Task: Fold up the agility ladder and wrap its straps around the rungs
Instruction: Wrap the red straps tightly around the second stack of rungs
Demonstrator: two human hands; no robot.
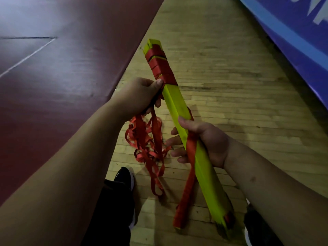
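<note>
As they slanted over the wood floor (221,68), the stacked rungs (174,102) wore straps (159,66) only at the far end.
A dark red mat (62,68) filled the left, and a blue banner (292,32) the upper right corner. The yellow rungs ran from top centre to lower right. Loose red straps hung in a tangle under the left hand (142,95), whose fingers were clenched round them, thumb at the edge of the wrap. The right hand (204,141) grasped the bundle's middle, pinning a folded red strap length that hung beside it. A black shoe (125,176) stood on the floor below the tangle.
</note>
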